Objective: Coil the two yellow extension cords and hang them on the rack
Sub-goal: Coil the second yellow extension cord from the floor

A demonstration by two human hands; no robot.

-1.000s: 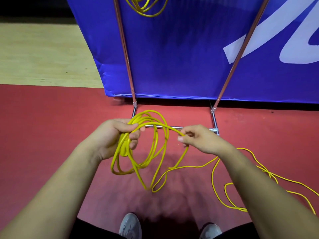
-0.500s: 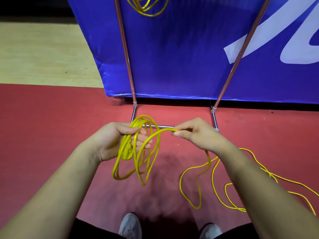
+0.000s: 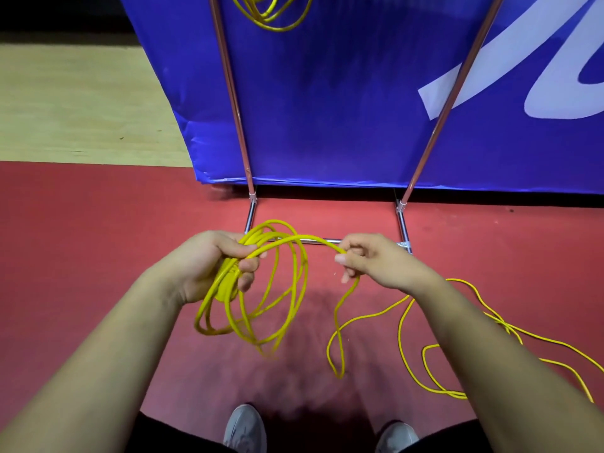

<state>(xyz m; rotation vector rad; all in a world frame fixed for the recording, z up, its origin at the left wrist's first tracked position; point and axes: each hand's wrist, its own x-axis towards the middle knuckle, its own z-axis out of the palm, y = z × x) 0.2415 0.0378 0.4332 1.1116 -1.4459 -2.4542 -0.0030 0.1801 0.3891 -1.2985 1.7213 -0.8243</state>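
My left hand (image 3: pixel 215 266) grips several loops of a yellow extension cord (image 3: pixel 294 289) that hang down in front of me. My right hand (image 3: pixel 376 259) pinches the same cord just right of the coil. From that hand the loose cord drops to the red floor and trails off to the right as a loose tail (image 3: pixel 425 351). A second yellow cord coil (image 3: pixel 271 11) hangs high on the rack at the top edge, partly cut off. The rack's two copper uprights (image 3: pixel 232 93) rise from a chrome base bar (image 3: pixel 327 240).
A blue banner (image 3: pixel 343 103) stands behind the rack. Pale wooden floor (image 3: pixel 75 103) lies at the far left, beyond the red mat (image 3: pixel 81 240). My two grey shoes (image 3: pixel 245 429) are at the bottom edge.
My right hand carried a new loop over to my left hand, then slid back right along the cord. The coil has gained a loop and the loose tail on the floor has shortened.
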